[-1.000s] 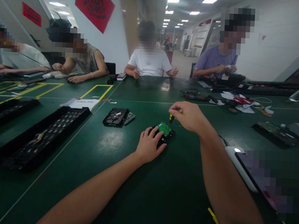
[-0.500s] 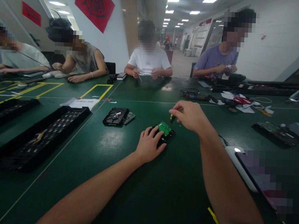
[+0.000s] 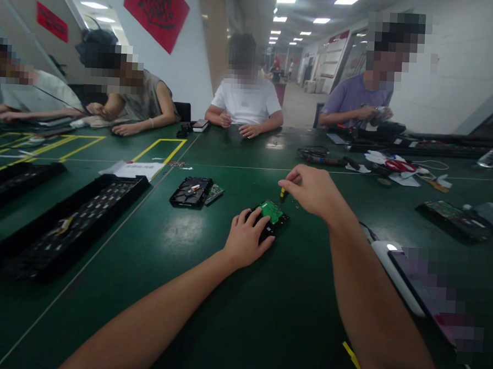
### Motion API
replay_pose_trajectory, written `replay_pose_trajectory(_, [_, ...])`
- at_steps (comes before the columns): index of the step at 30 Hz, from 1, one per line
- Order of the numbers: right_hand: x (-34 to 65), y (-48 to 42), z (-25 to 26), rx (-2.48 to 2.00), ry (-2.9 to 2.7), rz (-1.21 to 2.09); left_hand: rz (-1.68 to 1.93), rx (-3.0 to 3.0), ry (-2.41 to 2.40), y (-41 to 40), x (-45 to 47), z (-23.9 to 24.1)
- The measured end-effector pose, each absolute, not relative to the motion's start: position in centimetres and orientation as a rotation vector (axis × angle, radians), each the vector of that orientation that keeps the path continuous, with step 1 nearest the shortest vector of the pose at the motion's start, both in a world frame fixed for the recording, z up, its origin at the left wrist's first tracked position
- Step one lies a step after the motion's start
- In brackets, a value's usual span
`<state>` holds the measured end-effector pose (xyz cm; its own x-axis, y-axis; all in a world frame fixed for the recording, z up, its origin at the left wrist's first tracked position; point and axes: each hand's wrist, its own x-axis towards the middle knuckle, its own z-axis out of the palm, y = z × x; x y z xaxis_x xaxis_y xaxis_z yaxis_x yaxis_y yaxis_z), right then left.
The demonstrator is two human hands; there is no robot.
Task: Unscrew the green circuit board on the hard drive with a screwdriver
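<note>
On the green tabletop lies a black hard drive (image 3: 271, 230) with a green circuit board (image 3: 272, 210) facing up. My left hand (image 3: 247, 239) holds it down, fingers spread over its left side and the thumb along the near edge. In my right hand (image 3: 310, 190) is a small yellow-and-black screwdriver (image 3: 283, 196), pinched between thumb and fingers. It stands nearly upright, its thin shaft reaching down to the board's right part; the tip is too small to make out. A few tiny bits, perhaps screws (image 3: 297, 207), lie just right of the drive.
Left of my hands sit another black hard drive (image 3: 190, 192) and a loose circuit board (image 3: 214, 194). A long black tray (image 3: 75, 219) lies further left. On the right are a phone (image 3: 422, 293) over a white object, and another board-bearing device (image 3: 453, 218). Several people sit across the table.
My hands, the drive and the screwdriver stay in nearly the same place. Across the table, the person in white has lowered one hand to the tabletop.
</note>
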<state>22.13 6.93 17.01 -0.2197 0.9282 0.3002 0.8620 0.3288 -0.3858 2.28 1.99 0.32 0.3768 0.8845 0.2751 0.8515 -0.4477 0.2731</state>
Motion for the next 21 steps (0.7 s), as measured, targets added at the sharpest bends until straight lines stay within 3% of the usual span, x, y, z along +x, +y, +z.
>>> replay_pose_trajectory(21, [22.07,6.71,17.06,-1.515,-2.110,0.287,0.588,2.532,1.599,1.98,2.28,0.36])
